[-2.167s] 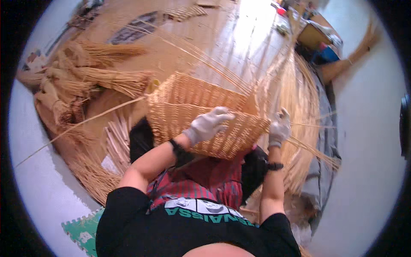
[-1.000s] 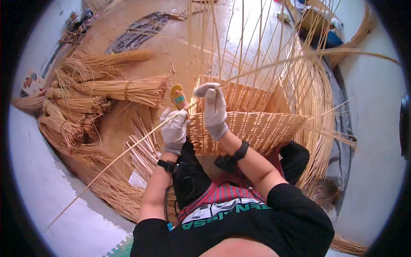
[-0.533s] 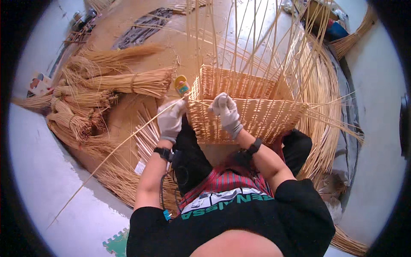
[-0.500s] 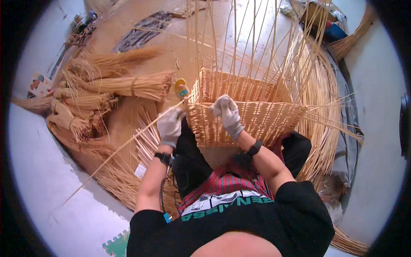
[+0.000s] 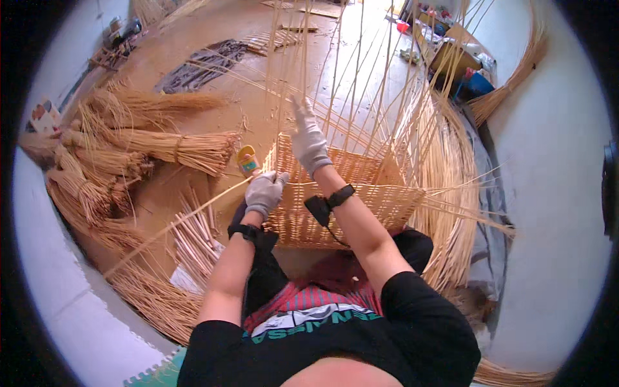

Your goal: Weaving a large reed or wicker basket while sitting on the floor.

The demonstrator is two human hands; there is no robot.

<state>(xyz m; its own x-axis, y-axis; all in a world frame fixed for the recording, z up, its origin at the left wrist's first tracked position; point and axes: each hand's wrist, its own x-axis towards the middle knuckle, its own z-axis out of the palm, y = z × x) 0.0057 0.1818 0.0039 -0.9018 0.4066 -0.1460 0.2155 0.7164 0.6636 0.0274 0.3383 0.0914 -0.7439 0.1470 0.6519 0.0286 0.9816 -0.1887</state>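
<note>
A rectangular wicker basket [image 5: 348, 209] with an open weave rests in front of my lap, tall upright stakes [image 5: 361, 71] rising from its far side. At its near left corner, my gloved left hand [image 5: 265, 192] is closed on the basket's rim. A long pale cane [image 5: 184, 219] runs from that corner down to the lower left. My gloved right hand [image 5: 307, 138] is raised over the basket's left end, beside the stakes. Its fingers are stretched upward, their tips somewhat blurred, and no held thing shows in it.
Tied bundles of cane [image 5: 187, 149] lie on the floor at left, with short peeled sticks [image 5: 193, 235] nearer me. A yellow container [image 5: 247, 159] stands by the basket's left corner. Long loose canes [image 5: 445, 193] spread along the right, beside grey sheeting [image 5: 487, 238].
My right hand has left the basket's near rim and moved up and left toward the stakes, its fingers straightening. The left hand stays at the corner. The whole view has shifted.
</note>
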